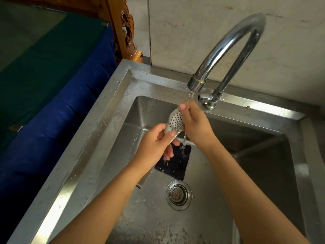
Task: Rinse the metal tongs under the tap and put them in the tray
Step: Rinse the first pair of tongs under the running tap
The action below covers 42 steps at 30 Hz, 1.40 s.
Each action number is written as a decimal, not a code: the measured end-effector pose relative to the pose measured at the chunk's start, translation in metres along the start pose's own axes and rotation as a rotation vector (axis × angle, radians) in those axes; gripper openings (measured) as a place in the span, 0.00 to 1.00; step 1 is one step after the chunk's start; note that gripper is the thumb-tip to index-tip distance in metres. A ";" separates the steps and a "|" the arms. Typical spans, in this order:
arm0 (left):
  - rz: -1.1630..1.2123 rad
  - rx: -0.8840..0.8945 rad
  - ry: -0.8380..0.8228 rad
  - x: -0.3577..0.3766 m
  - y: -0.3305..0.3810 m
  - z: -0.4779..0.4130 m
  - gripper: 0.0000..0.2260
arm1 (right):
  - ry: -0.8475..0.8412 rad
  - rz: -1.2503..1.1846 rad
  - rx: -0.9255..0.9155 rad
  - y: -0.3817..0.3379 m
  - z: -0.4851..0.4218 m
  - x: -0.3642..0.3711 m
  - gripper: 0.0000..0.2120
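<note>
I hold the tongs [175, 119] between both hands over the sink [109, 120], just under the mouth of the tap [228, 46]. Their round end, full of small holes, faces me and points up towards 12 o'clock. The stem runs down towards 7 o'clock into my left hand [154, 143].

My left hand grips that lower part. The thumb lies across the metal on top, the forefinger curls round behind at 10 o'clock, and the other fingers [169, 153] are loosely curled beneath. How the second arm of the tongs lies inside that grip I cannot tell.

My right hand [195, 124] comes in from 3 o'clock of the holed end and pinches it. The thumb presses on its upper rim at 1 o'clock, and the other fingers are bent round behind it, mostly out of sight.

The water [190, 95] falls in a thin stream from the tap onto my right thumb and the top of the holed end. It runs off below the tongs at 5 o'clock, down onto a dark mat [175, 164] on the sink floor. The drain [179, 194] is at 6 o'clock from the tongs, well below them and nearer to me than the mat. Drops stand on the sink's rim. A blue cloth [52, 129] hangs beside the sink at 9 o'clock.
</note>
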<state>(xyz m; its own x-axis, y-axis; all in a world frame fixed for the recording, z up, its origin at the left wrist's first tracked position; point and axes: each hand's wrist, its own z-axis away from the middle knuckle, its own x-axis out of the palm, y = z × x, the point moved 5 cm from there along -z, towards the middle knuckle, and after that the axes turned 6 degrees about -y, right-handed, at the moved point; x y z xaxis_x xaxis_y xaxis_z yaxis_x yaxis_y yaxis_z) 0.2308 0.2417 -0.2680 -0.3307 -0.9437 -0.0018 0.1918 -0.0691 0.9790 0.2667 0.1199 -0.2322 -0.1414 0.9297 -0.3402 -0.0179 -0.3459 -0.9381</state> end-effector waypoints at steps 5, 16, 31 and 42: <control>0.050 -0.040 0.008 -0.008 0.002 0.000 0.07 | -0.200 0.099 -0.011 -0.001 -0.001 -0.005 0.08; 0.182 -0.041 0.085 0.001 0.006 0.001 0.06 | 0.012 0.512 0.009 -0.008 0.001 -0.012 0.20; 0.456 0.008 -0.194 0.016 0.031 -0.024 0.08 | -0.012 0.180 0.128 0.023 0.016 -0.028 0.19; 0.311 -0.068 -0.050 0.021 0.042 -0.029 0.09 | 0.102 0.069 0.046 0.030 0.010 -0.027 0.07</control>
<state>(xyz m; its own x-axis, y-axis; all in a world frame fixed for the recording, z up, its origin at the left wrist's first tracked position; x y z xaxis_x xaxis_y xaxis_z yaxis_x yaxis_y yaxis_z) 0.2585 0.2093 -0.2328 -0.2913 -0.9060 0.3072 0.3520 0.1971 0.9150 0.2602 0.0832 -0.2501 -0.0424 0.9106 -0.4111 -0.0568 -0.4130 -0.9090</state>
